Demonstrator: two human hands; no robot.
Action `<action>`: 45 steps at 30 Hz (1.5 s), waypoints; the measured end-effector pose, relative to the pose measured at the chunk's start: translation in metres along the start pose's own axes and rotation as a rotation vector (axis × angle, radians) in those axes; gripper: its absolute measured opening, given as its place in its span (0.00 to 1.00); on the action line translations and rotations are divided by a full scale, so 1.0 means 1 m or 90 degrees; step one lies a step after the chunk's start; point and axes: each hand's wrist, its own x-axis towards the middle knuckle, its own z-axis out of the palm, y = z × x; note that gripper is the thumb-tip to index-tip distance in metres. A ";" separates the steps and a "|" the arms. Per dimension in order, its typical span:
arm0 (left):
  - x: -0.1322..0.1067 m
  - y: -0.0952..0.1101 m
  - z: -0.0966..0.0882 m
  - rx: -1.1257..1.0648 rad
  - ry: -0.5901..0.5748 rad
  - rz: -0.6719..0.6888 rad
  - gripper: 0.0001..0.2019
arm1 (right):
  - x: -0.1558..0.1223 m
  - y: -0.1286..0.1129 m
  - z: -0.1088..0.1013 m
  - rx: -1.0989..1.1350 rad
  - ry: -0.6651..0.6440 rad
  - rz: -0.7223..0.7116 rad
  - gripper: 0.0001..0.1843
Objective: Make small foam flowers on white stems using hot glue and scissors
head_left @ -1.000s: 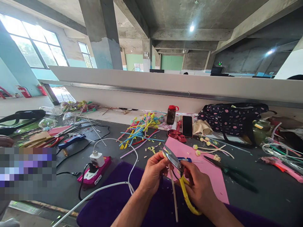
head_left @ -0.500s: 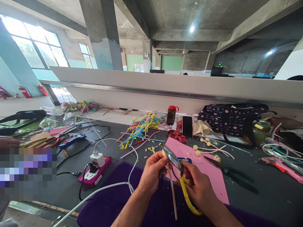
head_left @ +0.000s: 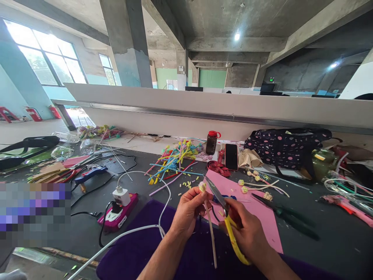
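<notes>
Between the thumb and fingers of my left hand (head_left: 189,208) is a small pale-yellow craft flower (head_left: 202,187). Its thin cream stem (head_left: 212,237) hangs down below the hand. My right hand (head_left: 243,223) grips yellow-handled scissors (head_left: 234,241) whose blades (head_left: 215,191) point up and left, just right of the flower and apart from it. Under both hands lie a pink sheet (head_left: 262,221) and a dark purple cloth (head_left: 140,237). Several finished-looking flowers on stems (head_left: 244,189) rest on the pink sheet's far edge.
Dark-handled pliers (head_left: 291,217) lie to the right. Behind are a colourful pile of stems (head_left: 177,157), a red-lidded bottle (head_left: 211,142), a phone (head_left: 231,157) and a patterned bag (head_left: 288,147). On the left, a white cable (head_left: 116,243) crosses the table near a pink power strip (head_left: 124,214).
The scissors have drawn back to the right, away from the flower, and its head now shows more fully. My left hand has stayed nearly in place.
</notes>
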 end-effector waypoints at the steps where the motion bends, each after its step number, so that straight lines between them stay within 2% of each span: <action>1: 0.000 0.000 0.000 -0.006 -0.001 -0.005 0.10 | 0.000 0.000 0.000 0.023 0.005 0.025 0.25; 5: -0.001 0.001 -0.001 -0.038 -0.018 -0.029 0.09 | 0.000 0.000 0.001 0.102 0.018 0.102 0.24; 10: -0.001 0.001 -0.002 -0.041 -0.037 -0.038 0.09 | 0.001 0.001 0.001 0.130 0.004 0.120 0.24; 15: -0.003 0.002 0.000 -0.032 -0.056 -0.032 0.09 | 0.001 0.002 0.002 0.119 0.045 0.075 0.24; 21: -0.002 0.000 -0.002 -0.021 -0.050 -0.031 0.07 | -0.001 -0.004 -0.003 0.031 0.010 0.046 0.27; 28: -0.001 -0.001 -0.002 -0.022 -0.074 -0.003 0.07 | 0.000 -0.005 -0.005 -0.074 0.020 -0.037 0.28; 39: 0.000 -0.005 -0.006 -0.027 -0.039 -0.011 0.07 | 0.001 0.000 -0.001 -0.109 0.014 -0.063 0.28; 45: -0.001 -0.002 -0.002 -0.022 -0.052 0.001 0.08 | 0.000 0.004 0.000 -0.097 -0.005 -0.059 0.26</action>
